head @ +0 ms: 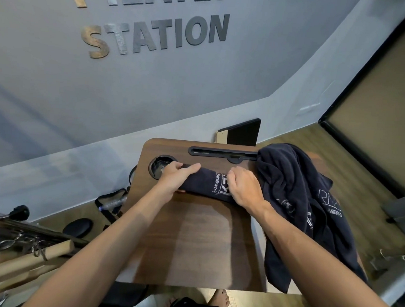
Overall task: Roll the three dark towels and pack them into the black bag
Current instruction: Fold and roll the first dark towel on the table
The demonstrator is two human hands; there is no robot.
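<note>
A dark towel with white lettering lies as a tight roll [209, 183] across the far part of the small wooden table [197, 244]. My left hand [176, 175] grips the roll's left end, fingers curled over its top. My right hand [243, 187] grips the roll's right part. More dark towel cloth [298, 201] with white print lies heaped on the table's right side and hangs over its right edge. The black bag cannot be made out for certain.
The table has a round cup recess [161, 166] at its far left and a long black slot [220, 152] along its far edge. A black strap with a clear bottle [111, 204] lies on the floor at left. Wooden poles [21, 260] lean at lower left. A grey wall stands behind.
</note>
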